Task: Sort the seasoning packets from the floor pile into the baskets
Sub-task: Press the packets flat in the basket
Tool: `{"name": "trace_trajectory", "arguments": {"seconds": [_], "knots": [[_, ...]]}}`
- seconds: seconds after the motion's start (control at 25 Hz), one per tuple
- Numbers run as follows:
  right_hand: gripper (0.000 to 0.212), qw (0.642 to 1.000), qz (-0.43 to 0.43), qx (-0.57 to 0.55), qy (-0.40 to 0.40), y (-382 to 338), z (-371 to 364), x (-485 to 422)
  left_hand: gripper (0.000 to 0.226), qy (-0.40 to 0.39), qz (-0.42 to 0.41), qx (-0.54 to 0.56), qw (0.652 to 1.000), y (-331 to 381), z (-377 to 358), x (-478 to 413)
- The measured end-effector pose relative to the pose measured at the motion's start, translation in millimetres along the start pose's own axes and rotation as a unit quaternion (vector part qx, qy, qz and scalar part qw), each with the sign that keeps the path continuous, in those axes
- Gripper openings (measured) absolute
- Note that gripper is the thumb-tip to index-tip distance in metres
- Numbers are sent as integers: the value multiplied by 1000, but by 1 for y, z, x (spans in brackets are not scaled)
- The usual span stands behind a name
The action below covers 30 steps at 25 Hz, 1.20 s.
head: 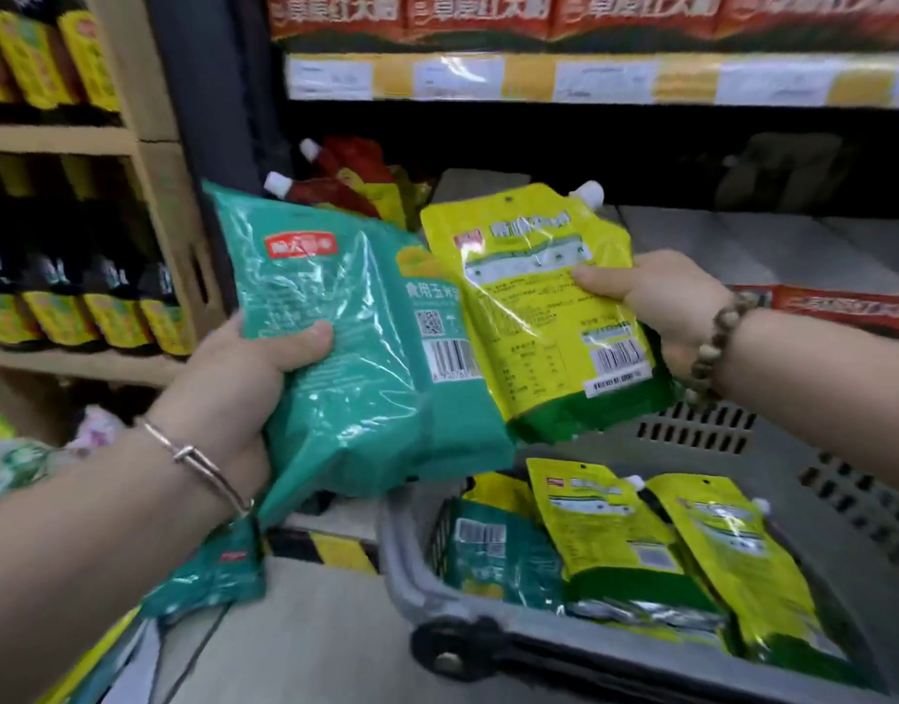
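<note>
A: Left grip (234, 378) is clasped round the lower end of a teal packet (345, 358), thumb on the face, fingers hidden behind. Right grip (660, 297) pinches a yellow pouch (543, 307) by its side edge, thumb on top. Both are held in the air, and their inner edges overlap between the grips.

B: Weak point?

A: The right pinch, I'd say. It takes one edge only, and most of the pouch hangs away from it. The film is glossy, so the pouch could swivel or slide out. The teal packet looks bulky and is held at one end, so it could sag and nudge the pouch where they overlap.

B: Below them?

A: Under the right grip is a grey basket (401, 566). It holds yellow pouches (604, 530), with a teal one (498, 556) on the side nearer the left grip. Two kinds share it, so a hasty release could put a packet in the wrong place. A release made too far toward the left grip could hit the rim.

B: Further out?

A: Under the left wrist lies a loose teal packet (208, 576); I cannot tell what it rests in. Beyond both grips there are red pouches (335, 190) on the shelf. Bottles (81, 297) stand outside the left grip, and a wide swing could knock them.
</note>
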State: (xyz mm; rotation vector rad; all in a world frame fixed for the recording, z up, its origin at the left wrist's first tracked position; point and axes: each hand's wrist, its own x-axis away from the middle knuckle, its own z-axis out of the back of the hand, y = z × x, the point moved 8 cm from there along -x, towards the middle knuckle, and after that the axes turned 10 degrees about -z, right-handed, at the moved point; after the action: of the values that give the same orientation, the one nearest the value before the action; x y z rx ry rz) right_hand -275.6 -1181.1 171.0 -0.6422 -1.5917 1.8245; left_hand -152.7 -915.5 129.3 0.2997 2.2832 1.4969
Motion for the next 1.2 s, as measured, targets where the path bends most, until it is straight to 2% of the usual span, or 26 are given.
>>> {"name": "trace_trajectory", "arguments": {"seconds": [0.2, 0.36, 0.44, 0.6, 0.68, 0.84, 0.92, 1.0, 1.04, 1.08, 1.16, 1.2], "knots": [[24, 985, -124, 78, 87, 83, 77, -27, 24, -59, 111, -59, 990, -65, -80, -20], [46, 954, -217, 184, 95, 151, 112, -33, 26, -111, 150, -138, 973, -119, -123, -25], [44, 945, -244, 192, 104, 181, 124, -33, 24, -125, 170, -167, 963, -146, -133, -25], [53, 924, -296, 212, 118, 226, 141, -34, 22, -134, 209, -226, 942, -191, -143, -27], [45, 917, -307, 227, 116, 238, 144, -37, 24, -137, 210, -284, 926, -207, -140, -32], [45, 911, -330, 231, 92, 257, 141, -41, 28, -142, 220, -421, 869, -233, -116, -35], [47, 911, -339, 224, 73, 266, 136, -40, 28, -136, 231, -438, 858, -241, -105, -29], [47, 899, -343, 264, 66, 271, 134, -35, 36, -144, 214, -460, 850, -241, -104, -27], [43, 899, -323, 288, 72, 269, 135, -35, 47, -165, 189, -491, 834, -238, -107, -29], [39, 901, -290, 312, 83, 263, 136, -35, 58, -200, 149, -546, 799, -233, -111, -30], [41, 888, -214, 396, 92, 243, 135, -35, 69, -281, -19, -672, 685, -214, -138, -28], [48, 870, -168, 454, 95, 231, 132, -34, 67, -324, -120, -687, 639, -207, -159, -19]]}}
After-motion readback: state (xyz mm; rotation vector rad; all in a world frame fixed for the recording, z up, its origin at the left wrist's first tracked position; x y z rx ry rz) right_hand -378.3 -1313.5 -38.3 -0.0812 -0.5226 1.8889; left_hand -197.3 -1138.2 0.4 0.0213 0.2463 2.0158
